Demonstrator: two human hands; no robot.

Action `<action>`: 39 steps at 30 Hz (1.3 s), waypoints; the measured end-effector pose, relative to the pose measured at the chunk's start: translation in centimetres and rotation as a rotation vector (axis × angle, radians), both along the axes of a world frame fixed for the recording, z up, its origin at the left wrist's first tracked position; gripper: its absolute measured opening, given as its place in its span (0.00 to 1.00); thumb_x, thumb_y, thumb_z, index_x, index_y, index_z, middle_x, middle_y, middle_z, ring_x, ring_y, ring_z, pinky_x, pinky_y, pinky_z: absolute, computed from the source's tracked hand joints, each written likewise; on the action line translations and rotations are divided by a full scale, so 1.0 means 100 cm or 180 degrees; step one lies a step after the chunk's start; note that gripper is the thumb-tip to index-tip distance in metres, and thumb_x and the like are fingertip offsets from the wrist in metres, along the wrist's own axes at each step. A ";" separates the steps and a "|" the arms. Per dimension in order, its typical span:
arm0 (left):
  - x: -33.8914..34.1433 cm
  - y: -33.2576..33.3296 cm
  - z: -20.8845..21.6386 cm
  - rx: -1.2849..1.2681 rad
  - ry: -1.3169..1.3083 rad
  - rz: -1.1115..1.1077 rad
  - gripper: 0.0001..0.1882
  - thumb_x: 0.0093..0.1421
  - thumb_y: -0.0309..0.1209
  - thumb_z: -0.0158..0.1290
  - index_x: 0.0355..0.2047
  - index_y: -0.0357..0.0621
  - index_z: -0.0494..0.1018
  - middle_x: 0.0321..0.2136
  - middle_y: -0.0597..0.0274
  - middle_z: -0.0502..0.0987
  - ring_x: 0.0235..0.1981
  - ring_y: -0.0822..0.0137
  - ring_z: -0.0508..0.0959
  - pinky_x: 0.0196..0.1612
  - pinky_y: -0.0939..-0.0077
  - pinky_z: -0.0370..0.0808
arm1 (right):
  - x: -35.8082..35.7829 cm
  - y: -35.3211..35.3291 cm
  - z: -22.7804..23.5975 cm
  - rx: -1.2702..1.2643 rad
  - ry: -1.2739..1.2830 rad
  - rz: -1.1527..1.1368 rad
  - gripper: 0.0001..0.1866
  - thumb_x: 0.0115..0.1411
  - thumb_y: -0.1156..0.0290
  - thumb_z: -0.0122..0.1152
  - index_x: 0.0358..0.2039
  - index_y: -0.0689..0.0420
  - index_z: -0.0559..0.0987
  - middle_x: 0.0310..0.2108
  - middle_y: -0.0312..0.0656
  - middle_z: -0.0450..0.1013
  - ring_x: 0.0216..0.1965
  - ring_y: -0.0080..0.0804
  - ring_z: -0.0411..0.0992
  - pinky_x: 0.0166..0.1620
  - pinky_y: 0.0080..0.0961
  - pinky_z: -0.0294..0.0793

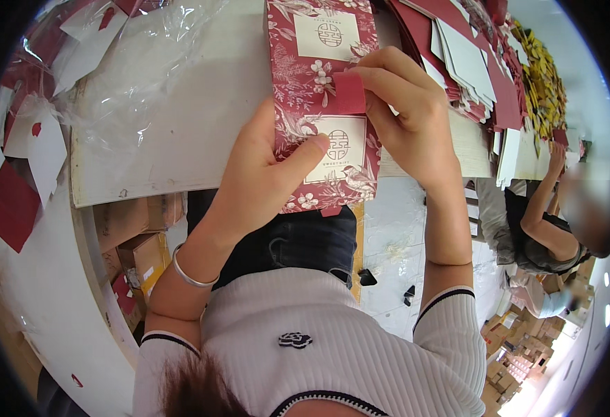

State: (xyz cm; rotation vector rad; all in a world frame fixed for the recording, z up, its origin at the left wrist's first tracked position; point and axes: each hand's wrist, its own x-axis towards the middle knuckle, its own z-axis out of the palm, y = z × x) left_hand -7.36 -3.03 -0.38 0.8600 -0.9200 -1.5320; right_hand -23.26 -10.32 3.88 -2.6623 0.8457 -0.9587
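A flat dark red cardboard box blank (303,76) with a white floral print and cream label panels lies partly over the front edge of the white worktable (201,118). My left hand (263,177) holds its lower part, thumb pressed on the lower cream panel. My right hand (406,115) pinches a small plain red tab (350,94) at the blank's middle right edge.
Crumpled clear plastic film (138,62) and loose red and white card pieces (27,153) lie at the left. A stack of red and white flat blanks (465,62) sits at the upper right. Another person (548,229) works at the right. Cardboard boxes (138,257) stand under the table.
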 end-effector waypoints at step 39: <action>-0.006 -0.017 -0.019 0.0708 0.1388 -0.0337 0.13 0.57 0.29 0.48 0.40 0.34 0.67 0.34 0.56 0.75 0.33 0.69 0.77 0.35 0.78 0.76 | -0.003 -0.024 0.009 0.1878 0.0204 0.0365 0.05 0.47 0.77 0.61 0.24 0.63 0.74 0.18 0.34 0.68 0.21 0.18 0.64 0.26 0.15 0.65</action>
